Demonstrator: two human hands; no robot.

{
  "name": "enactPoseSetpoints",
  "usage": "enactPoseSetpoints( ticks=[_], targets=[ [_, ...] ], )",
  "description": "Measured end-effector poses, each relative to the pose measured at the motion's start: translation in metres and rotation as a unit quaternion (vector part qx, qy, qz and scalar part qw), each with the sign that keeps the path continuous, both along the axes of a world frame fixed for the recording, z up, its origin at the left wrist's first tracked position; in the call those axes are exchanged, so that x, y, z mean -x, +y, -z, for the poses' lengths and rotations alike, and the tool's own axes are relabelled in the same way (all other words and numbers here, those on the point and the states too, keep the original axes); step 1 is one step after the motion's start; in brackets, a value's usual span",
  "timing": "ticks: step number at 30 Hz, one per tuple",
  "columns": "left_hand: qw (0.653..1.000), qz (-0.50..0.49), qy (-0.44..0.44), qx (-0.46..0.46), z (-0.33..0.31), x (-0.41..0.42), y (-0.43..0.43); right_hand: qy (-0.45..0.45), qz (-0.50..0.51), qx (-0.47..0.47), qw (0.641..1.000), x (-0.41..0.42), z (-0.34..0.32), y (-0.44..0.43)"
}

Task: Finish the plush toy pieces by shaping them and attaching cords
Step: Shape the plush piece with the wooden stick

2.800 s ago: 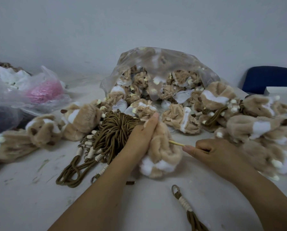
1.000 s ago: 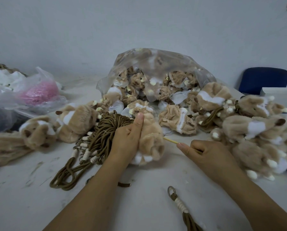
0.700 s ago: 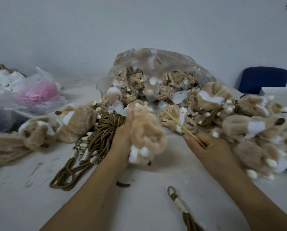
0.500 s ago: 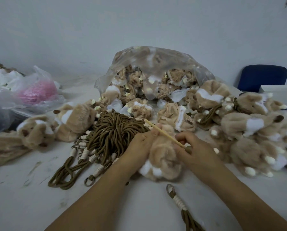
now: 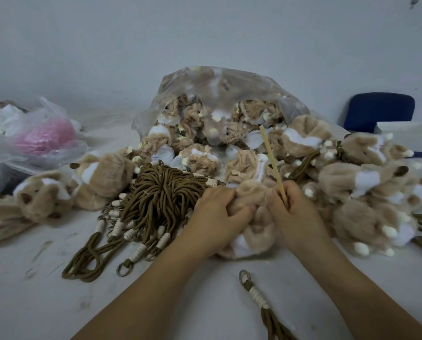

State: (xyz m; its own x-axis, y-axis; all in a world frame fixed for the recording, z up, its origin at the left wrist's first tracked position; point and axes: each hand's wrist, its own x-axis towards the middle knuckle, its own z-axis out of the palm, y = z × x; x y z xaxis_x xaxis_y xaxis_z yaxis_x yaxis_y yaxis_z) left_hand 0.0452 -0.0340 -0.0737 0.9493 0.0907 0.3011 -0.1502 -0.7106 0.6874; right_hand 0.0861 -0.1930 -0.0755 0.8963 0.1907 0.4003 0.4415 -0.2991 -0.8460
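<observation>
Closely around: cord bundle (image 5: pixel 163 192), plush heaps (image 5: pixel 366 182).

On the desk (image 5: pixel 45 303), a plush toy (image 5: pixel 251 231) lies front and middle, gripped between the left hand (image 5: pixel 214 217) and the right hand (image 5: pixel 293 217), which also holds a stick (image 5: pixel 271 158) pointing away. A bundle of cords (image 5: pixel 161 195) lies just left of the left hand; a single cord (image 5: pixel 256 298) lies before the toy. Behind it sits a bag (image 5: pixel 229 87) with plush pieces inside. A heap of toys (image 5: pixel 366 192) lies right, more toys (image 5: pixel 99 175) left, plastic bags (image 5: pixel 45 133) far left, a chair (image 5: pixel 379 109) behind at right
</observation>
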Motion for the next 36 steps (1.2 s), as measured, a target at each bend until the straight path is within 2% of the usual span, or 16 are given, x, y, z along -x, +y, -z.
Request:
enactPoseSetpoints(
  ticks=[2, 6, 12, 16, 19, 23, 25, 27, 30, 32, 33, 36],
  targets=[
    [1.0, -0.001, 0.001, -0.003, 0.001, 0.0, 0.002, -0.008, -0.011, -0.004, 1.0, 0.003, 0.0, 0.001],
    [0.998, -0.008, -0.061, -0.012, 0.001, 0.0, 0.004, -0.008, -0.021, -0.008, 1.0, 0.007, -0.003, 0.001],
    [0.979, -0.038, -0.202, -0.018, -0.008, 0.003, 0.003, -0.023, 0.001, 0.142, 0.99, 0.011, 0.0, 0.01],
    [0.966, 0.0, -0.257, -0.037, -0.007, 0.002, -0.003, -0.05, 0.017, 0.139, 0.989, 0.006, 0.002, 0.009],
    [0.968, 0.001, -0.25, -0.029, -0.006, 0.0, -0.001, -0.05, 0.012, 0.067, 0.996, 0.006, 0.001, 0.009],
    [0.983, -0.01, -0.169, -0.068, -0.002, 0.001, -0.006, -0.035, 0.005, 0.012, 0.999, 0.005, 0.0, 0.007],
    [0.988, -0.029, -0.138, -0.059, 0.0, 0.0, -0.007, -0.045, -0.011, 0.03, 0.998, 0.007, 0.0, 0.007],
    [0.987, -0.058, -0.146, -0.035, -0.001, 0.0, -0.004, -0.078, -0.039, 0.052, 0.995, 0.012, -0.001, 0.009],
    [0.975, -0.079, -0.207, 0.005, -0.006, 0.002, 0.0, -0.143, -0.04, 0.104, 0.983, 0.014, 0.0, 0.012],
    [0.963, -0.09, -0.254, -0.027, -0.007, 0.003, -0.001, -0.162, -0.016, 0.142, 0.977, 0.011, 0.001, 0.012],
    [0.965, -0.09, -0.24, -0.049, -0.006, 0.001, -0.002, -0.158, -0.004, 0.157, 0.975, 0.008, 0.002, 0.011],
    [0.99, -0.078, -0.1, -0.061, -0.002, -0.002, -0.005, -0.14, 0.015, 0.192, 0.971, 0.004, 0.004, 0.007]
  ],
)
